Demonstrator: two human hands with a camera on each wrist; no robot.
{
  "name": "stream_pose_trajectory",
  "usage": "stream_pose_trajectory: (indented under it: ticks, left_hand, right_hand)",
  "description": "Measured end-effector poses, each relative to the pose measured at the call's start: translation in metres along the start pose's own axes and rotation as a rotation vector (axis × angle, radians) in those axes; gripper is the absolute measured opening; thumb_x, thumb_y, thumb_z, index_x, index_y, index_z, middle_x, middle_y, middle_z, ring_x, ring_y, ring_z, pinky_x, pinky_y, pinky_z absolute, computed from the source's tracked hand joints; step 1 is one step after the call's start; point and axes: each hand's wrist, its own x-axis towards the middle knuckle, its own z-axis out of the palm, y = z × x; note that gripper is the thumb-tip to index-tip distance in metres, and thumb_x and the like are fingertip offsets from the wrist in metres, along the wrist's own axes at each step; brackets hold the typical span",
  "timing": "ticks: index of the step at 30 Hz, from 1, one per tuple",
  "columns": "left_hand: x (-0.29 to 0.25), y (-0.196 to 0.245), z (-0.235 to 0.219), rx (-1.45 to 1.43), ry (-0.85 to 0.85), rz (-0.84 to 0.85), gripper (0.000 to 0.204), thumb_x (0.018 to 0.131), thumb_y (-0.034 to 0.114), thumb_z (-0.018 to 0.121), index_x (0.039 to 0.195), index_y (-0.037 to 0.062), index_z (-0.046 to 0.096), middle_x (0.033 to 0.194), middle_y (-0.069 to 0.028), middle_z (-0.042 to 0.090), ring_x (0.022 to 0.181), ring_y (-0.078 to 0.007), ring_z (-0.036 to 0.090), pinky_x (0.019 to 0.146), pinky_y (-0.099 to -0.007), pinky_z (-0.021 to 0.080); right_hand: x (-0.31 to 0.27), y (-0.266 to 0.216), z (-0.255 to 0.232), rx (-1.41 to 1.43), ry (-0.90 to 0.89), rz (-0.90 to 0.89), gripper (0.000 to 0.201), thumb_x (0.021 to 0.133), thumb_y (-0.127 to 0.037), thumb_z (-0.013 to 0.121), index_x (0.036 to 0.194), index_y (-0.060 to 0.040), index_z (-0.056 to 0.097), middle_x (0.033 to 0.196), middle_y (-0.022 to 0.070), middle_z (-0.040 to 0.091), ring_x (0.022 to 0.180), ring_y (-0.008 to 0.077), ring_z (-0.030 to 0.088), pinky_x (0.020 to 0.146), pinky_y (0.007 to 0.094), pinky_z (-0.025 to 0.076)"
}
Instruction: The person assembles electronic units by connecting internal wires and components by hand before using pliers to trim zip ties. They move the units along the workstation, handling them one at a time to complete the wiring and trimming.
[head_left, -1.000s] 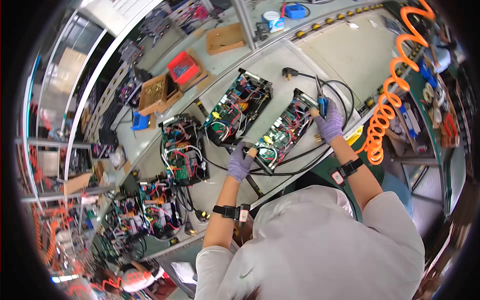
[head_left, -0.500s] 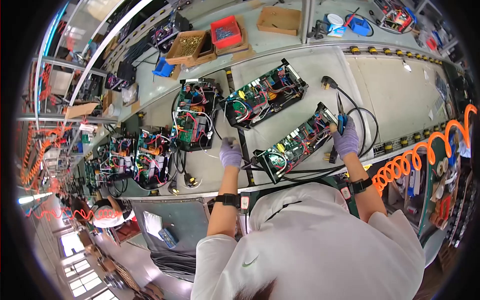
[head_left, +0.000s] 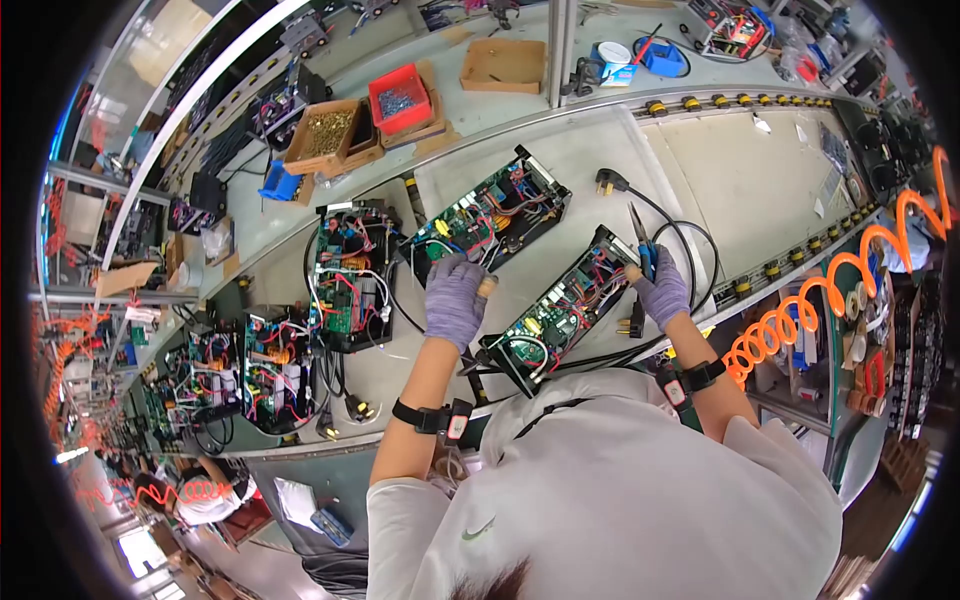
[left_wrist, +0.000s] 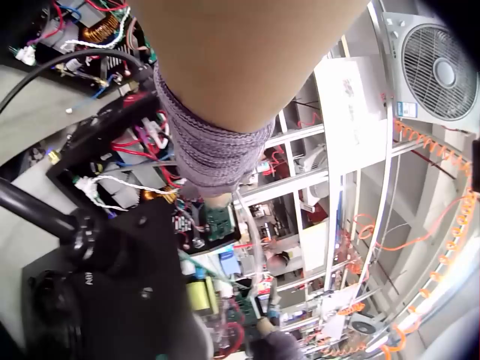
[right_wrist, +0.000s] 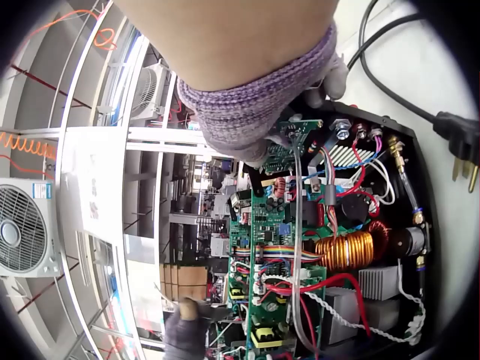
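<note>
In the head view, the purple-gloved left hand [head_left: 455,300] is at the lower left end of the middle open electronic unit [head_left: 490,215], thumb apart from its fingers. Whether it touches the unit is unclear. The gloved right hand [head_left: 663,290] holds blue-handled pliers [head_left: 648,255], jaws pointing up and away, beside the upper end of the right-hand unit [head_left: 560,315]. In the right wrist view, the right hand [right_wrist: 259,120] is over a unit with a copper coil [right_wrist: 345,253]; its fingertips are largely hidden. The left wrist view shows the left hand [left_wrist: 217,161] with its fingers mostly hidden.
Another open unit [head_left: 355,275] stands left, with more beyond. Black cables and a plug [head_left: 610,182] lie at the right. Behind are a red bin [head_left: 400,100], a box of brass parts [head_left: 325,135] and a cardboard tray [head_left: 503,65]. An orange coiled hose [head_left: 790,300] hangs right.
The left hand has left the lower end of the right-hand unit and moved up and left to the middle unit. The right hand keeps the pliers. The head view has swung about.
</note>
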Motion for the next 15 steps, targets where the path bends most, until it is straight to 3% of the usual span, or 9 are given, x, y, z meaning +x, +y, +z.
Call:
stream_pose_trajectory:
  ticks: [1, 2, 5, 6, 9, 10, 13, 15]
  left_hand:
    - [0.006, -0.004, 0.001, -0.047, 0.001, 0.011, 0.030, 0.078, 0.029, 0.065, 0.097, 0.0070, 0.061, 0.088, -0.0111, 0.060, 0.081, -0.0337, 0.057, 0.085, -0.0461, 0.042]
    - [0.007, -0.009, 0.010, -0.131, 0.082, -0.048, 0.033, 0.085, 0.032, 0.059, 0.102, 0.0037, 0.057, 0.082, -0.0132, 0.060, 0.075, -0.0301, 0.057, 0.081, -0.0407, 0.044]
    - [0.036, 0.015, -0.022, -0.619, -0.014, -0.371, 0.025, 0.090, 0.027, 0.054, 0.102, 0.0053, 0.056, 0.082, -0.0182, 0.061, 0.084, -0.0356, 0.059, 0.080, -0.0392, 0.047]
    - [0.044, 0.019, -0.023, -0.636, -0.020, -0.346, 0.023, 0.093, 0.024, 0.051, 0.105, 0.0041, 0.054, 0.089, -0.0175, 0.062, 0.085, -0.0336, 0.060, 0.073, -0.0358, 0.048]
    - [0.062, 0.033, -0.006, -0.887, 0.048, -0.249, 0.020, 0.092, 0.018, 0.051, 0.108, 0.0050, 0.052, 0.091, -0.0138, 0.062, 0.081, -0.0275, 0.061, 0.073, -0.0344, 0.048]
    - [0.067, 0.033, 0.003, -0.863, 0.024, -0.198, 0.026, 0.092, 0.014, 0.050, 0.116, 0.0052, 0.049, 0.094, -0.0115, 0.060, 0.083, -0.0219, 0.058, 0.076, -0.0317, 0.046]
    - [0.073, 0.038, 0.010, -0.941, -0.061, -0.271, 0.033, 0.092, 0.015, 0.049, 0.123, 0.0045, 0.046, 0.094, -0.0134, 0.058, 0.086, -0.0213, 0.056, 0.080, -0.0299, 0.045]
    - [0.079, 0.036, 0.028, -1.025, 0.025, -0.244, 0.038, 0.093, 0.016, 0.047, 0.128, 0.0035, 0.043, 0.095, -0.0161, 0.057, 0.085, -0.0214, 0.056, 0.080, -0.0292, 0.044]
  right_hand:
    - [0.001, 0.007, 0.002, -0.005, 0.013, -0.010, 0.076, 0.075, -0.044, 0.068, 0.126, 0.0049, 0.040, 0.114, 0.0247, 0.053, 0.103, 0.0374, 0.054, 0.090, 0.0405, 0.043]
    - [-0.001, 0.011, 0.003, -0.013, 0.024, -0.017, 0.077, 0.075, -0.045, 0.068, 0.126, 0.0048, 0.040, 0.115, 0.0249, 0.052, 0.104, 0.0374, 0.054, 0.090, 0.0405, 0.043]
    - [-0.013, -0.024, -0.023, -0.101, 0.037, 0.034, 0.080, 0.075, -0.046, 0.067, 0.128, 0.0059, 0.038, 0.121, 0.0259, 0.050, 0.109, 0.0380, 0.052, 0.092, 0.0406, 0.042]
    - [-0.013, -0.031, -0.028, -0.105, 0.034, 0.061, 0.080, 0.075, -0.046, 0.067, 0.129, 0.0050, 0.038, 0.123, 0.0265, 0.048, 0.110, 0.0392, 0.051, 0.092, 0.0415, 0.042]
    - [0.003, -0.023, -0.025, -0.167, 0.142, -0.080, 0.076, 0.074, -0.045, 0.068, 0.127, 0.0024, 0.041, 0.120, 0.0258, 0.049, 0.107, 0.0404, 0.052, 0.091, 0.0426, 0.043]
    - [0.007, -0.037, -0.029, -0.210, 0.209, -0.135, 0.072, 0.074, -0.043, 0.069, 0.126, -0.0001, 0.042, 0.117, 0.0245, 0.052, 0.106, 0.0391, 0.053, 0.090, 0.0424, 0.043]
    - [0.014, -0.094, -0.057, -0.064, 0.036, -0.093, 0.071, 0.075, -0.041, 0.069, 0.127, -0.0004, 0.042, 0.120, 0.0240, 0.052, 0.109, 0.0376, 0.053, 0.092, 0.0412, 0.043]
    - [0.027, -0.101, -0.055, -0.025, -0.010, -0.098, 0.071, 0.075, -0.041, 0.069, 0.127, -0.0001, 0.043, 0.117, 0.0241, 0.055, 0.109, 0.0362, 0.054, 0.092, 0.0398, 0.043]
